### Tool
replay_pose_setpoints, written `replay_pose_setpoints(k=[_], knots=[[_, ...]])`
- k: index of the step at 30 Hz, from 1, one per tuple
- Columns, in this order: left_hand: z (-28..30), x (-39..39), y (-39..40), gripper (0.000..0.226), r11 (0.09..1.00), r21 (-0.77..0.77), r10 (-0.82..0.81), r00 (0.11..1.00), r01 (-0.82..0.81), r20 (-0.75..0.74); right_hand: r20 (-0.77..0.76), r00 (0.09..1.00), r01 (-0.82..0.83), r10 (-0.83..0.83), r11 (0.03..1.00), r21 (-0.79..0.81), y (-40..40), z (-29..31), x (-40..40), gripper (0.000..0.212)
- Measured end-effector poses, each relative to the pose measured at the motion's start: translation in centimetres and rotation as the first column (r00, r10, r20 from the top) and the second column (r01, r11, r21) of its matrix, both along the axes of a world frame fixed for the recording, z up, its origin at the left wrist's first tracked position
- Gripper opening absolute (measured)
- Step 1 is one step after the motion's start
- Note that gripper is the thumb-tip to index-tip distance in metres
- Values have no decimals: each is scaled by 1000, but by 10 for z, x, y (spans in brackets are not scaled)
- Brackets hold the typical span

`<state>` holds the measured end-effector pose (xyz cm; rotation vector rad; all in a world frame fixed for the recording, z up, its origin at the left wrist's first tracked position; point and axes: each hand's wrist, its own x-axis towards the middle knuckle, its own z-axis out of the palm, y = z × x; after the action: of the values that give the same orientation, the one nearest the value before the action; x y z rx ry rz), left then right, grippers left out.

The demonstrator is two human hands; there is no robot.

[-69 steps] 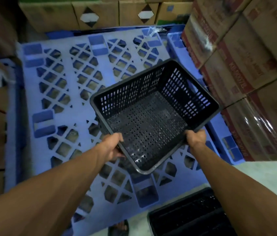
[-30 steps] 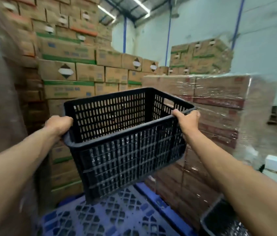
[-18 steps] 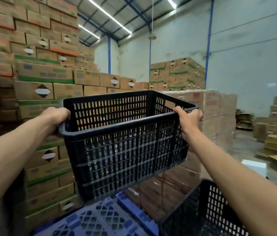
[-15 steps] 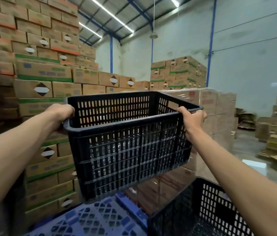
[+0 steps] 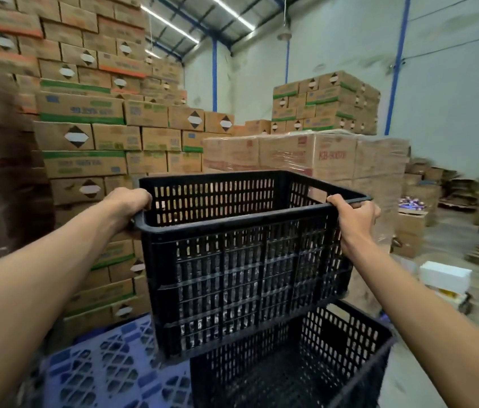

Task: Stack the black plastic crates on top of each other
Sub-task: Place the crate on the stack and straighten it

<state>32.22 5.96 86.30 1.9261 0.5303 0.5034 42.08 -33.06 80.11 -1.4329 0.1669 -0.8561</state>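
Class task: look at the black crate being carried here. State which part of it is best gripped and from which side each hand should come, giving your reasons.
Grip the thick rolled rim of the held crate at its two short ends, one hand from each side, as the left hand and right hand do now. The rim gives fingers a lip to hook over; opposite grips keep the open top level above the lower crate.
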Motion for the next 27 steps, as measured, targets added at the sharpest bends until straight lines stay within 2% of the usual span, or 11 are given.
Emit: replay_pose_setpoints(k=[6,8,13,16,20,27], knots=[[-14,-37,-52,7,1000,10,2,1000,-2,-10,-24,999,-45,49,990,130,-49,-40,-30,51],[-28,-52,-63,16,1000,15,10,1000,-10,-18,-37,997,-67,73,989,132,-65,-50,-42,51],[-66,-80,-85,32,999,-32,-16,998,14,-67,-101,972,-197,213,969,149,-98,-68,-67,72],[-81,-94,-98,34,998,-65,-3,995,-3,-100,-93,961,-240,259,955,174,-110,-76,-79,82],[-96,-109,-120,26,997,-17,68,994,-70,-91,-80,958,-260,277,950,171,-125,-94,-86,59],[-100,-107,-142,33,985,49,170,980,-166,-100,-63,928,-362,368,928,83,-145,-101,-57,51]])
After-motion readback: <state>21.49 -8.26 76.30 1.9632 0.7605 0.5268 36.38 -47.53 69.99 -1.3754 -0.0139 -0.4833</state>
